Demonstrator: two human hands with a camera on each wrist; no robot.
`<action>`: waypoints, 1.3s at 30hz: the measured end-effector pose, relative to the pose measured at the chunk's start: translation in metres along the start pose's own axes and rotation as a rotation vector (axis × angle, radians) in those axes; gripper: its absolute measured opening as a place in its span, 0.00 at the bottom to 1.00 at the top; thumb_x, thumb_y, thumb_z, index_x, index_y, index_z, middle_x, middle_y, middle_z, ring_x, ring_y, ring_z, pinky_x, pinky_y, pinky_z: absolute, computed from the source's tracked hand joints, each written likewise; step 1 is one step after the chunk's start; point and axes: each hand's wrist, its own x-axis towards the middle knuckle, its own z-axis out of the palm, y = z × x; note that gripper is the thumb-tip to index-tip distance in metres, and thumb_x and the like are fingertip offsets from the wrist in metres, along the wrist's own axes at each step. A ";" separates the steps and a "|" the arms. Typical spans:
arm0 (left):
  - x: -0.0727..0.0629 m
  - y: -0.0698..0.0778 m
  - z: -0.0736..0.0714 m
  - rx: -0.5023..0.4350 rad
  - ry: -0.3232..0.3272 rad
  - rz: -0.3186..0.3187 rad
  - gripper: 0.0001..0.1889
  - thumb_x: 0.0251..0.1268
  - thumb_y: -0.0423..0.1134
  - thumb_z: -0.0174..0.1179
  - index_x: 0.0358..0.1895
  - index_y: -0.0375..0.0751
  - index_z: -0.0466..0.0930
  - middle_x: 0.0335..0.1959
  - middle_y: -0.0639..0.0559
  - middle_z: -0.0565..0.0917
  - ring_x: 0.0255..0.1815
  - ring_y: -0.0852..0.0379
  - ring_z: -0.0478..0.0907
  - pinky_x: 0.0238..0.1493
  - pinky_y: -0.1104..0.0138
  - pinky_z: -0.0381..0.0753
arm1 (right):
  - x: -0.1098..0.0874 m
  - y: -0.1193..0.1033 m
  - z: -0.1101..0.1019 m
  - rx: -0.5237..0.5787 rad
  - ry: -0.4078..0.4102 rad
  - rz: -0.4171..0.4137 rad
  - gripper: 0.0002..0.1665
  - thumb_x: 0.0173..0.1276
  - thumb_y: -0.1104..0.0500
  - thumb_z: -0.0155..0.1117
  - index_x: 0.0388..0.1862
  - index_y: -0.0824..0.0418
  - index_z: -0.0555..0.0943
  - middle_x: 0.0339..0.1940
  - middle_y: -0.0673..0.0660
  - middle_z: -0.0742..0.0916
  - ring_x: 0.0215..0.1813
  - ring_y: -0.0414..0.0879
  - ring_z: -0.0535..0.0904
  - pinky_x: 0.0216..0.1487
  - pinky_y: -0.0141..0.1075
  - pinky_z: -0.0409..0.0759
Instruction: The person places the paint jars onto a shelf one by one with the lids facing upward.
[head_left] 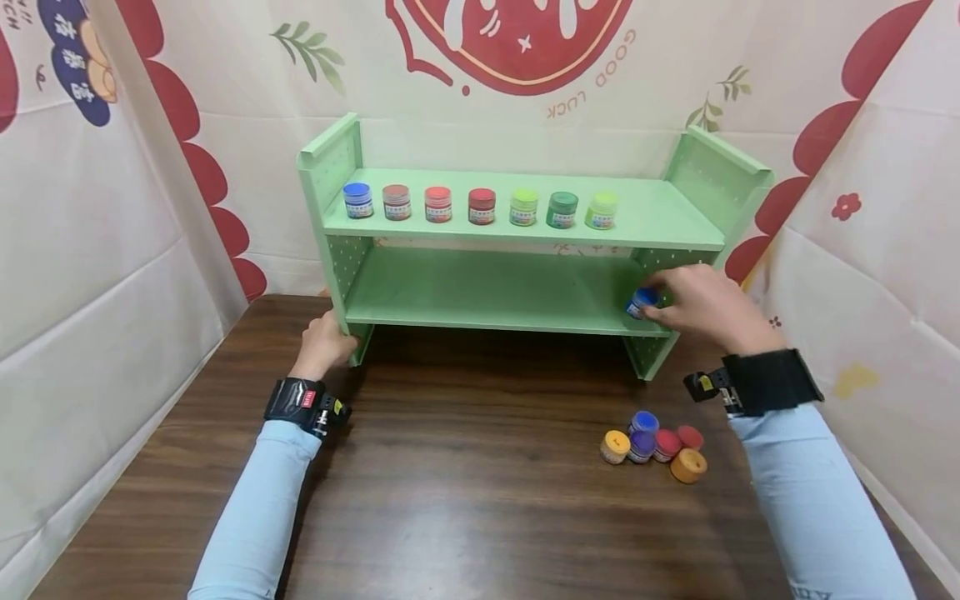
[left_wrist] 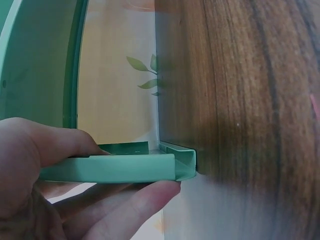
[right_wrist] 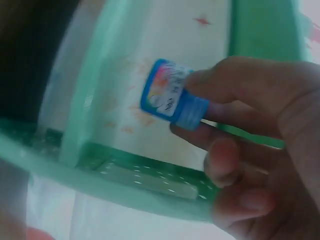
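Observation:
My right hand (head_left: 708, 304) pinches a small blue paint jar (head_left: 642, 302) between thumb and fingers, at the right end of the lower board of a green two-tier shelf (head_left: 487, 287). In the right wrist view the jar (right_wrist: 167, 92) is tilted, its colourful label facing the camera. My left hand (head_left: 324, 343) grips the lower left side panel of the shelf, thumb on one face and fingers on the other, as the left wrist view shows around the panel edge (left_wrist: 115, 168). Along the upper board stands a row of several paint jars (head_left: 482, 206) in blue, reds and greens.
On the brown wooden table (head_left: 450, 483), front right of the shelf, several more jars sit clustered, among them a yellow jar (head_left: 615, 447), a purple jar (head_left: 642, 446) and an orange jar (head_left: 688, 466). Printed cloth (head_left: 225, 50) hangs behind and along both sides.

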 end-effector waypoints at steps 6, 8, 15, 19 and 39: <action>0.002 0.000 0.002 -0.010 0.004 0.000 0.11 0.55 0.32 0.57 0.42 0.33 0.75 0.33 0.40 0.78 0.38 0.41 0.76 0.44 0.47 0.78 | 0.019 -0.002 0.003 -0.108 -0.070 0.011 0.17 0.63 0.55 0.76 0.47 0.62 0.87 0.36 0.58 0.88 0.36 0.52 0.81 0.32 0.48 0.78; 0.002 0.000 0.003 -0.009 0.004 -0.002 0.10 0.56 0.33 0.57 0.41 0.35 0.74 0.33 0.40 0.78 0.38 0.40 0.76 0.44 0.47 0.78 | 0.024 -0.003 0.003 -0.140 -0.083 0.018 0.15 0.62 0.55 0.77 0.43 0.61 0.86 0.32 0.57 0.85 0.33 0.51 0.77 0.29 0.45 0.74; 0.000 0.000 0.001 0.004 -0.002 -0.014 0.15 0.55 0.33 0.57 0.46 0.31 0.76 0.37 0.35 0.81 0.42 0.38 0.78 0.46 0.43 0.79 | 0.031 -0.007 0.002 -0.221 -0.048 -0.003 0.17 0.60 0.57 0.78 0.28 0.58 0.75 0.24 0.55 0.73 0.29 0.51 0.71 0.28 0.43 0.67; 0.001 -0.001 0.002 0.003 -0.001 -0.012 0.17 0.54 0.33 0.57 0.48 0.31 0.77 0.38 0.35 0.81 0.41 0.38 0.78 0.46 0.43 0.79 | 0.034 -0.008 0.003 -0.255 -0.017 -0.036 0.18 0.56 0.59 0.79 0.26 0.58 0.74 0.28 0.56 0.75 0.33 0.52 0.71 0.31 0.47 0.72; 0.000 -0.003 0.003 -0.014 0.012 0.022 0.13 0.55 0.33 0.58 0.44 0.32 0.76 0.32 0.39 0.80 0.37 0.41 0.78 0.41 0.48 0.78 | 0.039 0.002 0.010 -0.263 0.019 -0.067 0.18 0.52 0.60 0.81 0.25 0.59 0.76 0.23 0.55 0.74 0.30 0.51 0.69 0.30 0.41 0.64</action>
